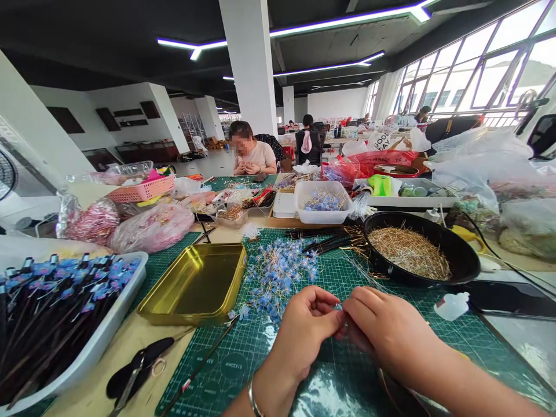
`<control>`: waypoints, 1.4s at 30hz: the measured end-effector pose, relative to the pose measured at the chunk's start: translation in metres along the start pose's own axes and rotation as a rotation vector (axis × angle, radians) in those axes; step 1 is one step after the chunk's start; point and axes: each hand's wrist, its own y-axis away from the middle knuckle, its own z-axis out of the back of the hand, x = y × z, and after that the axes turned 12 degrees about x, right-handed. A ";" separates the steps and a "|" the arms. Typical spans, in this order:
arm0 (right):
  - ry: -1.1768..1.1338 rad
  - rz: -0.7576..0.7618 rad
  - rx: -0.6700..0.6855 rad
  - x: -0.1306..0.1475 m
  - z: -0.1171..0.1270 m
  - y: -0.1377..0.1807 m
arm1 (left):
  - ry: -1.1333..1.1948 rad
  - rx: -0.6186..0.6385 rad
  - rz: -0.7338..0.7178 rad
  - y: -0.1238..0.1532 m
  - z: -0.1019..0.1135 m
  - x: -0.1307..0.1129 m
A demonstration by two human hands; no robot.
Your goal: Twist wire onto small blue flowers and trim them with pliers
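Note:
My left hand (306, 330) and my right hand (386, 324) meet over the green cutting mat (234, 370), thumbs and fingers pinched together. A tiny bluish bit shows at the fingertips, but the fingers hide most of it, and I cannot make out what it is. Just beyond my left hand lies a loose heap of blue flowers (282, 269) on thin gold wires. A dark slender stick (204, 362) with a blue flower at its far end rests on the mat to the left of my hands.
A gold tin tray (237, 289) stands left of the flowers. A white tray (125, 307) holds flowered dark sticks; scissors (130, 376) lie nearby. To the right are a black pan (467, 260) of gold wires, a small white bottle (452, 306) and a phone (512, 300). A person (256, 153) sits opposite.

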 end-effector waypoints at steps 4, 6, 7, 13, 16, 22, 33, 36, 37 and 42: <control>-0.275 -0.179 -0.147 0.005 -0.006 0.001 | 0.037 -0.008 -0.007 0.001 0.000 0.001; -0.310 -0.227 -0.145 0.007 -0.007 0.002 | 0.048 -0.014 -0.008 0.001 0.000 0.001; -0.322 -0.233 -0.137 0.008 -0.006 0.004 | 0.046 -0.021 -0.009 0.001 0.001 0.001; -0.195 -0.090 -0.120 0.009 -0.003 0.011 | -0.004 0.020 -0.021 0.000 0.002 0.004; -0.310 -0.158 -0.060 0.008 -0.004 0.011 | -0.019 0.034 -0.028 -0.001 0.001 0.006; -0.682 -0.328 0.307 0.004 0.005 0.011 | -0.073 0.037 -0.024 0.000 -0.001 0.005; -1.383 -0.260 0.347 -0.018 -0.001 0.022 | 0.043 0.056 -0.031 -0.001 0.002 0.003; -1.388 -0.302 0.368 -0.020 -0.005 0.022 | 0.088 0.068 -0.021 0.000 0.003 0.002; -1.338 -0.339 0.374 -0.018 -0.004 0.021 | 0.074 0.066 -0.030 0.000 0.003 0.002; -0.877 -0.310 0.361 -0.001 0.010 0.018 | -0.065 0.034 -0.081 -0.001 0.005 0.006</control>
